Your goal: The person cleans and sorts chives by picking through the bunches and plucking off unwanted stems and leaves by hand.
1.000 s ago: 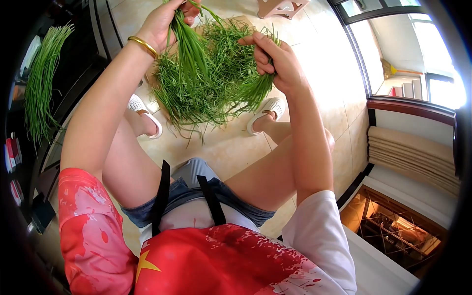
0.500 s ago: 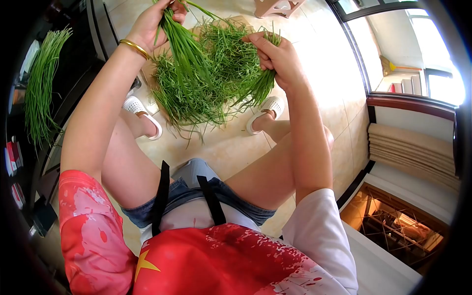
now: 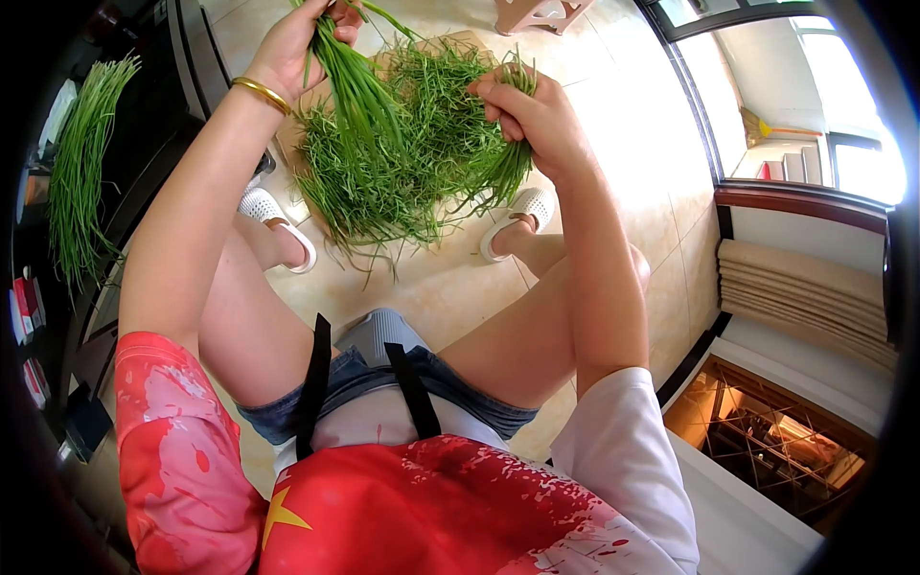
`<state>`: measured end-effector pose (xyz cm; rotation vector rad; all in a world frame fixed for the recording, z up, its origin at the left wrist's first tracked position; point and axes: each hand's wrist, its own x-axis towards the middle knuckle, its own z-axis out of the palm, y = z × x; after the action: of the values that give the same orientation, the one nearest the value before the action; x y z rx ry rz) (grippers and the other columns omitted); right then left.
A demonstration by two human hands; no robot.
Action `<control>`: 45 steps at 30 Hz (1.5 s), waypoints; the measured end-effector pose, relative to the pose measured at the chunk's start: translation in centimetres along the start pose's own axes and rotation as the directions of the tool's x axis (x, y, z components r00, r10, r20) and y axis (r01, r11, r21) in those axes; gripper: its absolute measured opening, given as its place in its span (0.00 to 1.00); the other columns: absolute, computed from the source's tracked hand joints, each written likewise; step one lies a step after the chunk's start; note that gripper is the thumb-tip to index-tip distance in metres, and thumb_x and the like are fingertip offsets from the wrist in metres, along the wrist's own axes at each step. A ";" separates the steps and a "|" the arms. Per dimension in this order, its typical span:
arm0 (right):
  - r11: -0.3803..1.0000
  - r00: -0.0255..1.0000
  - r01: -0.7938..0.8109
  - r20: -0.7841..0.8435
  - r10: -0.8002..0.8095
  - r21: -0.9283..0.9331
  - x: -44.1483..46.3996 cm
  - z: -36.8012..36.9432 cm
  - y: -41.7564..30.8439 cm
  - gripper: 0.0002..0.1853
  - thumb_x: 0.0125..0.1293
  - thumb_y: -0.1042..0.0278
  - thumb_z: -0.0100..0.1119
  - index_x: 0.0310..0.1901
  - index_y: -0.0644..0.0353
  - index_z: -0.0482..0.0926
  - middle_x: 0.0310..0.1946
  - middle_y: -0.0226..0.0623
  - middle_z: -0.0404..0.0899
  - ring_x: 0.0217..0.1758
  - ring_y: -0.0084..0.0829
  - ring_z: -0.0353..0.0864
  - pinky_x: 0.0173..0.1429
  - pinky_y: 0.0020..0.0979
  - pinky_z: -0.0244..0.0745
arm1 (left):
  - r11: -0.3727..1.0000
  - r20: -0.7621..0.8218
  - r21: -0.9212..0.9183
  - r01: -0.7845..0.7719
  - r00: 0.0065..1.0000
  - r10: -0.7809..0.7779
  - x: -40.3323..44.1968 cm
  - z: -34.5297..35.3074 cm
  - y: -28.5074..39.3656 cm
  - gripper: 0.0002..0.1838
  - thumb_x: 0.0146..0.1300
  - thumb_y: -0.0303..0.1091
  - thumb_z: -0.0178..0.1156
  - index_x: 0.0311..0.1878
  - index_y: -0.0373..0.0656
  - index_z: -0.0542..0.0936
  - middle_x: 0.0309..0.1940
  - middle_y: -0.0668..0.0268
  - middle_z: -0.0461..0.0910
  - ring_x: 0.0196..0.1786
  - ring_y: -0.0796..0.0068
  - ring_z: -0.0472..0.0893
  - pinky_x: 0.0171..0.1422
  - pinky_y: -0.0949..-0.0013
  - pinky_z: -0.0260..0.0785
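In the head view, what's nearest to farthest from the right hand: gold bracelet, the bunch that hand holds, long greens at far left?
1. Bunch: in the right hand, touching it.
2. Gold bracelet: on the left wrist.
3. Long greens: at the far left.

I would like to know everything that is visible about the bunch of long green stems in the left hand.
The bunch of long, thin green stems looks fresh, smooth and slightly glossy. The left hand grips it near the picture's top edge, its fingers hiding part. Below, the strands spread loosely downward; one sticks out towards the right. Behind them shows the tangled green heap; whether the tips touch it, I cannot tell.
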<state>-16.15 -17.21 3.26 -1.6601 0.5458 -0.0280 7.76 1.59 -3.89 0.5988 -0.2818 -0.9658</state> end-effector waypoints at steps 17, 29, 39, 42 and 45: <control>0.817 0.998 -0.004 0.051 -0.031 0.576 0.0 -0.5 0.4 0.32 0.58 0.74 0.49 0.67 0.64 0.55 0.24 0.35 0.70 0.19 0.22 0.61 0.30 0.28 0.63 | 0.936 -0.021 0.344 0.078 0.997 -0.075 -2.1 6.6 -2.7 0.16 0.70 0.48 0.53 0.43 0.44 0.72 0.16 0.81 0.58 0.18 0.88 0.61 0.28 0.82 0.61; 0.866 0.972 -0.110 0.234 -0.008 0.488 0.0 2.3 1.0 0.36 0.58 0.76 0.49 0.69 0.68 0.50 0.28 0.37 0.73 0.25 0.26 0.67 0.33 0.27 0.66 | 0.718 0.000 0.674 0.174 0.972 -0.236 -3.9 9.6 -7.3 0.12 0.65 0.41 0.61 0.41 0.43 0.74 0.21 0.76 0.69 0.18 0.90 0.62 0.21 0.81 0.54; 0.963 0.999 -0.012 0.046 0.000 0.271 -0.2 2.8 0.9 0.08 0.66 0.70 0.53 0.43 0.64 0.72 0.25 0.31 0.74 0.23 0.21 0.69 0.29 0.24 0.65 | 0.769 -0.029 0.638 0.040 0.999 -0.028 -3.3 8.8 -7.3 0.12 0.70 0.42 0.53 0.44 0.43 0.71 0.30 0.73 0.72 0.19 0.90 0.63 0.23 0.80 0.59; 0.950 0.996 -0.042 0.085 0.016 0.310 -0.2 2.5 0.5 0.07 0.66 0.68 0.55 0.39 0.63 0.73 0.22 0.28 0.71 0.22 0.19 0.66 0.26 0.22 0.62 | 0.769 0.003 0.639 0.012 1.000 -0.018 -3.2 8.9 -7.0 0.13 0.70 0.42 0.53 0.37 0.42 0.73 0.27 0.71 0.74 0.19 0.87 0.65 0.22 0.79 0.61; 0.953 0.996 -0.069 0.066 0.052 0.296 -0.4 2.5 0.3 0.07 0.66 0.68 0.56 0.36 0.62 0.74 0.21 0.26 0.68 0.20 0.17 0.62 0.24 0.20 0.59 | 0.751 -0.006 0.660 0.027 1.000 -0.031 -3.4 9.0 -7.1 0.13 0.71 0.43 0.52 0.44 0.43 0.73 0.28 0.73 0.73 0.20 0.89 0.63 0.24 0.80 0.60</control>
<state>-15.74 -14.75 2.65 -1.3452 0.5214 -0.0167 -3.26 -1.75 -0.77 1.2584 -0.6372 -0.8852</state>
